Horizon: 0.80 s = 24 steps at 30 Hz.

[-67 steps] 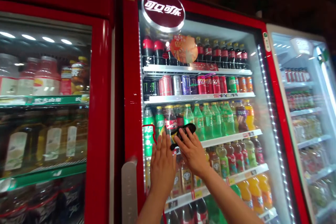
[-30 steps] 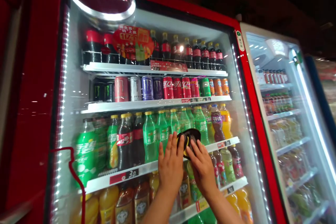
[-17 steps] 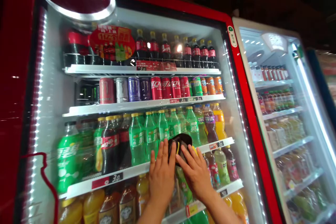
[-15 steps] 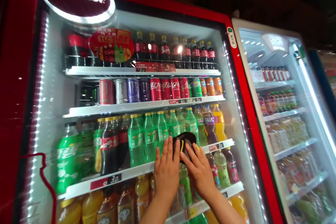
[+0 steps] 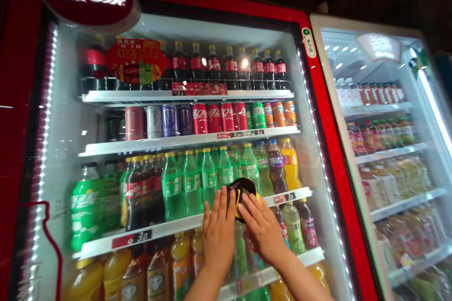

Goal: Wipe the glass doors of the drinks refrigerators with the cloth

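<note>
Both my hands are raised in front of the fridge's glass door, with a small black-and-yellow rounded object [image 5: 243,189] between them. Its exact kind I cannot make out, as palms and fingers cover much of it. My left hand [image 5: 219,230] lies along its left side, fingers extended upward. On the other side, my right hand [image 5: 263,228] leans inward with its fingers over the object. Behind the glass stand green soda bottles [image 5: 192,186] on a white shelf [image 5: 169,230]. Whether the object touches the glass I cannot tell.
Red fridge frame [image 5: 328,103] surrounds the door, with an oval lit sign [image 5: 90,2] at its upper left. Inside are cola bottles [image 5: 213,63] and cans [image 5: 201,118] on upper shelves. A second fridge [image 5: 349,150] stands to the right.
The view has shifted slightly, so the fridge sits a little further left and more of the second fridge shows. Both hands, with the black-and-yellow object, appear slightly further left in the picture.
</note>
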### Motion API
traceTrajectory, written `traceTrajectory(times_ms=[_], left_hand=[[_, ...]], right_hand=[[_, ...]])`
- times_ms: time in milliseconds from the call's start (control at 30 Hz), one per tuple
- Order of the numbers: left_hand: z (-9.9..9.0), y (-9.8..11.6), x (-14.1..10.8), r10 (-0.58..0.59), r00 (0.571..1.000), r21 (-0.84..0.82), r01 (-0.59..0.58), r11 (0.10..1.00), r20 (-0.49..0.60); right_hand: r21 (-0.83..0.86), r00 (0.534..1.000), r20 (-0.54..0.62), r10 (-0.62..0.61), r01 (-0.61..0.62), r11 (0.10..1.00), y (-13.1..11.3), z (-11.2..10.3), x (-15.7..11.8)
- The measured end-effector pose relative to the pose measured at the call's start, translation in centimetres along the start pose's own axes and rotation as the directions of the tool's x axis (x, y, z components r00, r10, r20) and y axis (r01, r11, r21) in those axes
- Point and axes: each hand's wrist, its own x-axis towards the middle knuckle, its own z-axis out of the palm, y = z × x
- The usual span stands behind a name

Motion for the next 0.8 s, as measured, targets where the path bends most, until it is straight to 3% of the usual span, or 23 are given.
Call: traceTrajectory(times_ms=[133, 267, 333, 433, 567, 700, 800], left_hand=[[0.3, 3.0, 3.3, 0.015, 0.998, -0.038, -0.012, 0.999, 0.068], [0.1, 2.9, 7.0, 0.000, 0.997, -0.061, 0.005, 0.998, 0.074], [0.1, 2.4, 7.0, -0.015, 0.999, -0.071, 0.018, 0.997, 0.040], [0.5, 2.6, 4.9, -0.048, 0.999, -0.084, 0.047, 0.995, -0.010], [2.0, 5.9, 3.5, 0.004, 1.000, -0.125, -0.005, 0.992, -0.007], [3.0, 9.3, 7.0, 0.079, 0.997, -0.179, -0.074, 0.981, 0.018], [3.0, 9.5, 10.2, 0.102, 0.995, -0.204, -0.096, 0.974, 0.018]], right_hand=[[-0.035, 0.999, 0.006, 0.047, -0.046, 0.998, 4.1, -1.5, 0.7], [0.022, 0.986, -0.029, 0.163, -0.162, 0.987, 4.6, -1.3, 4.1], [0.029, 0.985, -0.025, 0.172, -0.171, 0.985, 3.8, -1.0, 4.6], [0.009, 0.996, 0.017, 0.093, -0.093, 0.996, 3.4, -1.0, 2.9], [-0.050, 0.998, 0.023, 0.059, -0.058, 0.997, 6.4, -2.2, -1.0], [-0.072, 0.990, 0.001, 0.141, -0.141, 0.987, 10.6, -3.5, -1.1], [-0.048, 0.977, -0.058, 0.206, -0.209, 0.977, 11.7, -3.4, 1.1]])
